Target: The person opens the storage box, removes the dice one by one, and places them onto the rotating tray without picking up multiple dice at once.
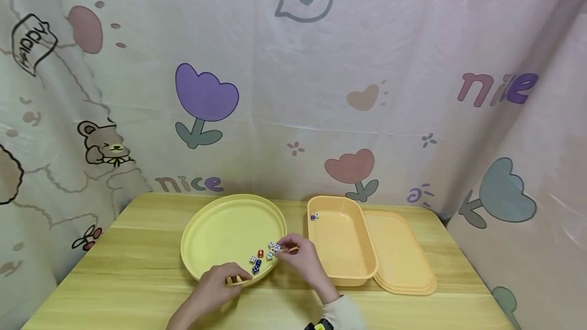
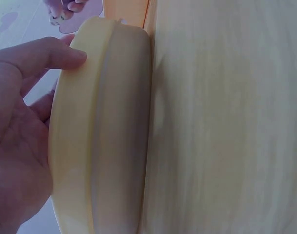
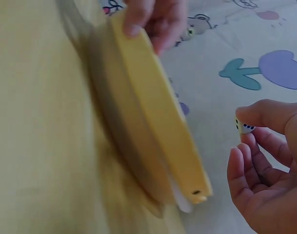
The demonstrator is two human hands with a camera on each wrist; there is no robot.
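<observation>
A round yellow plate (image 1: 220, 233) with a raised rim stands on the left of the table, its near right side holding several small dice. Among them are a red die (image 1: 260, 253), dark blue dice (image 1: 256, 270) and white dice (image 1: 269, 256). My left hand (image 1: 217, 281) grips the plate's near rim, thumb (image 2: 70, 57) on the outer side and fingers behind it. Between thumb and fingertips my right hand (image 1: 300, 256) pinches a white die (image 3: 244, 126) with dark pips, above the plate's right rim.
Right of the plate stands a deep yellow-orange rectangular box (image 1: 341, 248), with dice (image 1: 314, 216) in its far left corner. A matching flat lid (image 1: 408, 253) lies beside the box, to its right. A printed cloth (image 1: 257, 90) hangs behind the wooden table (image 1: 114, 269).
</observation>
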